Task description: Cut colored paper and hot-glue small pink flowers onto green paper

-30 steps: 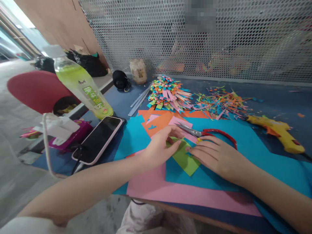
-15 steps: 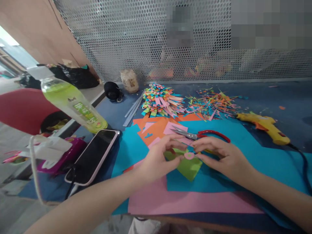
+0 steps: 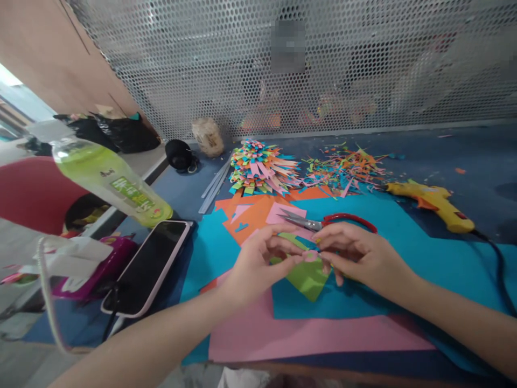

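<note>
A small pink paper piece (image 3: 311, 255) is between my two hands, over a green paper sheet (image 3: 313, 283). My left hand (image 3: 264, 256) pinches its left edge between thumb and fingertip. At its right edge, my right hand (image 3: 355, 250) holds it with the thumb and index finger; the lower fingers are curled and partly hidden. Just beyond the hands lie red-handled scissors (image 3: 307, 220), blades pointing left, across a small pink square (image 3: 278, 212) and blue paper (image 3: 363, 210). Orange paper (image 3: 252, 207) with a small blue scrap is to the left.
Behind are a fringed paper cone (image 3: 262, 167), a heap of paper strips (image 3: 349, 171) and a metal mesh panel (image 3: 242, 64). A yellow glue gun (image 3: 434, 202) lies right. Left are a phone (image 3: 151, 267), a green drink bottle (image 3: 109, 172) and a purple box (image 3: 121, 250).
The view has shifted slightly. The pink piece now lies flatter between the fingertips, and the lower fingers of my right hand show more below it.
</note>
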`<action>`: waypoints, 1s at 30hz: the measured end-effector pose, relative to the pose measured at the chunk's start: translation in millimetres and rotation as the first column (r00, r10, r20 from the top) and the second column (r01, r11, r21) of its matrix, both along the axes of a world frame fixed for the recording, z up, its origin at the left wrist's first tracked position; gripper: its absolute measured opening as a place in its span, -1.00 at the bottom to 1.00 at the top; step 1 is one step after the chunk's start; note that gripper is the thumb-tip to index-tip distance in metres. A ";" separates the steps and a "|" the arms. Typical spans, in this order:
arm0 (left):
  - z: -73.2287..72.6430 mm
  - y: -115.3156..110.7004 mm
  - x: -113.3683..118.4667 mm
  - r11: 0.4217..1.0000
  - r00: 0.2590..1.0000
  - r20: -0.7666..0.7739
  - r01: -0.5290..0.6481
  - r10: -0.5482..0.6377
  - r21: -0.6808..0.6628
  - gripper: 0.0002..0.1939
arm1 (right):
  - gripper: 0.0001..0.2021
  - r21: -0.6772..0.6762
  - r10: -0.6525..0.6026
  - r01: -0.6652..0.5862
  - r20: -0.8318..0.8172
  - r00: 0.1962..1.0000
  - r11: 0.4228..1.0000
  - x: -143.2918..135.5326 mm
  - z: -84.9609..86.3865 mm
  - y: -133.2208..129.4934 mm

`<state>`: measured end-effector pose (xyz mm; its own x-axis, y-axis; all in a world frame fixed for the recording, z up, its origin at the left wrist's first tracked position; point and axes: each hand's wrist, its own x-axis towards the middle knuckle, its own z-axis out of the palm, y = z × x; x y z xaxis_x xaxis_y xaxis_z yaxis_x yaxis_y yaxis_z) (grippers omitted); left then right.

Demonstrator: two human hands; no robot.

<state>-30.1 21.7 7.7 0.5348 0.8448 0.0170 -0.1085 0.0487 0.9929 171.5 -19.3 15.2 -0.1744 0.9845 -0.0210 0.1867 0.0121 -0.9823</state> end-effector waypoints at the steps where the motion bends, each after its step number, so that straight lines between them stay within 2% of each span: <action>1: -0.1 0.2 0.3 1.000 1.000 -0.014 -0.007 0.007 -0.013 -0.65 | -0.70 -0.027 0.010 -0.010 -0.019 1.000 1.000 -0.8 0.1 -0.2; 5: -1.5 0.9 0.3 0.999 0.999 -0.040 -0.023 0.021 -0.039 -0.67 | -0.66 -0.087 0.037 -0.044 -0.080 0.996 0.995 -2.2 0.6 -0.9; 12: -0.7 0.2 0.0 1.000 0.998 -0.055 -0.019 0.018 -0.016 -0.73 | -0.67 -0.083 0.058 -0.067 -0.108 0.993 0.994 -3.6 3.0 -2.2; 16: 0.5 -0.1 -0.3 0.999 0.999 -0.046 -0.022 0.021 -0.024 -0.72 | -0.63 -0.128 0.043 -0.045 -0.018 0.999 0.991 -5.0 2.1 -1.2; 19: 0.8 0.4 0.0 0.998 0.999 -0.022 -0.051 0.050 -0.047 -0.71 | -0.73 -0.069 0.044 -0.039 0.074 0.996 0.997 -3.1 0.8 0.0; 21: 1.4 1.0 0.8 0.995 0.996 -0.008 -0.084 0.084 -0.051 -0.71 | -0.84 -0.029 0.104 -0.101 0.125 0.987 0.994 -0.7 1.2 -0.1; 24: 3.0 1.6 1.8 0.991 0.992 0.003 -0.123 0.123 -0.052 -0.69 | -0.81 -0.072 0.218 -0.209 0.163 0.962 0.975 2.7 3.6 -2.3; 27: 3.9 1.6 1.7 0.991 0.993 0.002 -0.119 0.119 -0.061 -0.69 | -0.81 -0.090 0.234 -0.228 0.060 0.970 0.969 4.5 5.7 -5.2; 30: 3.2 1.4 0.9 0.994 0.996 0.018 -0.086 0.087 -0.065 -0.70 | -0.85 0.027 0.188 -0.186 -0.108 0.976 0.982 5.8 6.6 -6.4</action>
